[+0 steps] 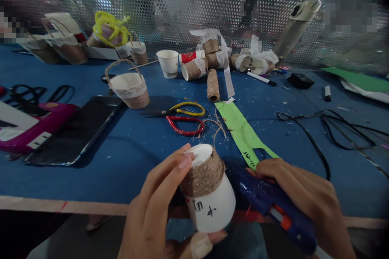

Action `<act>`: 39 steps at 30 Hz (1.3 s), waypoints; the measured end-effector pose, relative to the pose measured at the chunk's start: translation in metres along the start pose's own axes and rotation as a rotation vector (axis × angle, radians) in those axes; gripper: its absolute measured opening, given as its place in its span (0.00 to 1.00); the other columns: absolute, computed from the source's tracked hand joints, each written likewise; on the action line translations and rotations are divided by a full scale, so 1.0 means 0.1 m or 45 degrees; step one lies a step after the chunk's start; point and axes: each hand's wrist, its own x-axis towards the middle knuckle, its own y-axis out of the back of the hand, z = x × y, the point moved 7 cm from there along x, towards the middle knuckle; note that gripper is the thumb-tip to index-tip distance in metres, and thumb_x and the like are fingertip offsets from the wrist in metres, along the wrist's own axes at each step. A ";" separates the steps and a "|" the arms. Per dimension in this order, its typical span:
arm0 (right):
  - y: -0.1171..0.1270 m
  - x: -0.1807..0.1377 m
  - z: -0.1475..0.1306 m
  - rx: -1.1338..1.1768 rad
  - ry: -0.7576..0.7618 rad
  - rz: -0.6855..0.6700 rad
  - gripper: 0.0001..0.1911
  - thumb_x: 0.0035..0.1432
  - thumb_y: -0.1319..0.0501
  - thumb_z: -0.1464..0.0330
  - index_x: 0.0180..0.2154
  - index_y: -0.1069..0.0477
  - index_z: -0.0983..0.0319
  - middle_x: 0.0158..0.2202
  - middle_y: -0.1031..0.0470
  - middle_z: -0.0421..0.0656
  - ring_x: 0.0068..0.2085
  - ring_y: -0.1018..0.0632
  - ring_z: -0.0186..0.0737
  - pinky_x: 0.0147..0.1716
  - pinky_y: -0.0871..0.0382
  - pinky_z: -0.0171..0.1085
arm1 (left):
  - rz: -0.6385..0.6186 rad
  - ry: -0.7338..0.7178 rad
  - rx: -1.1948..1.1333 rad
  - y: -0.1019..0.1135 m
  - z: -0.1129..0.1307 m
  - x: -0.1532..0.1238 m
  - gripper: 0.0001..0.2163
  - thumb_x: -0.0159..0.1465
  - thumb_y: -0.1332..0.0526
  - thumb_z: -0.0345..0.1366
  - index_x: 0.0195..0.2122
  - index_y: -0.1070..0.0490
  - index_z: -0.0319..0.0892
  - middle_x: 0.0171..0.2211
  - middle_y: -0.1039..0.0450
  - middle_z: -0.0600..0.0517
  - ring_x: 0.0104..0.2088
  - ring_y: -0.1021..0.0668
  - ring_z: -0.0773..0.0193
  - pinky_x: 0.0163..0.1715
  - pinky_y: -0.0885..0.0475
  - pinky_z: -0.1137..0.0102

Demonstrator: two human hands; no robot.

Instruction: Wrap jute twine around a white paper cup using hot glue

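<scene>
Upside down and slightly tilted, a white paper cup [212, 206] is gripped between the fingers and thumb of my left hand [164, 194]. Jute twine [203, 176] is wound around the part near its base; dark handwriting marks the bare part. A bandage wraps my left thumb. My right hand [299, 192] is closed around a dark blue hot glue gun [273, 198], whose nozzle end is close beside the twine. Past the cup, a loose strand of twine [219, 125] runs up toward scissors [185, 117] with one yellow and one red handle.
A twine spool [213, 85] and a green paper strip [240, 125] lie ahead. A small twine-wrapped basket [130, 89] stands left, near a dark tray [82, 129]. Black cable [316, 145] curls at right. Several cups and a bottle [296, 28] line the perforated metal screen [170, 4].
</scene>
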 end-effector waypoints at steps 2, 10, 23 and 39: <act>-0.01 0.01 0.00 0.007 0.013 -0.015 0.06 0.78 0.43 0.66 0.44 0.29 0.55 0.37 0.16 0.38 0.34 0.14 0.40 0.34 0.32 0.38 | -0.002 0.045 -0.002 0.02 -0.02 -0.01 0.42 0.71 0.25 0.50 0.81 0.43 0.60 0.74 0.30 0.49 0.73 0.23 0.45 0.66 0.18 0.59; -0.02 0.00 -0.01 -0.020 -0.029 -0.041 0.09 0.81 0.45 0.65 0.43 0.30 0.55 0.37 0.17 0.38 0.34 0.15 0.40 0.34 0.33 0.39 | 0.073 -0.051 0.036 0.01 0.02 -0.02 0.39 0.72 0.27 0.51 0.80 0.40 0.54 0.73 0.29 0.48 0.71 0.21 0.51 0.68 0.20 0.66; -0.03 -0.01 0.01 -0.030 -0.037 -0.066 0.12 0.81 0.47 0.63 0.43 0.28 0.55 0.39 0.14 0.40 0.35 0.13 0.42 0.35 0.32 0.39 | 0.067 -0.089 0.079 0.04 0.02 0.00 0.38 0.73 0.28 0.51 0.80 0.40 0.51 0.73 0.29 0.47 0.71 0.21 0.51 0.67 0.20 0.67; -0.03 -0.02 0.01 -0.017 -0.044 -0.074 0.13 0.82 0.46 0.63 0.43 0.28 0.56 0.40 0.15 0.41 0.36 0.15 0.41 0.35 0.33 0.39 | 0.044 -0.087 0.073 0.01 0.04 0.02 0.38 0.74 0.28 0.50 0.80 0.40 0.49 0.74 0.30 0.47 0.73 0.24 0.55 0.70 0.24 0.71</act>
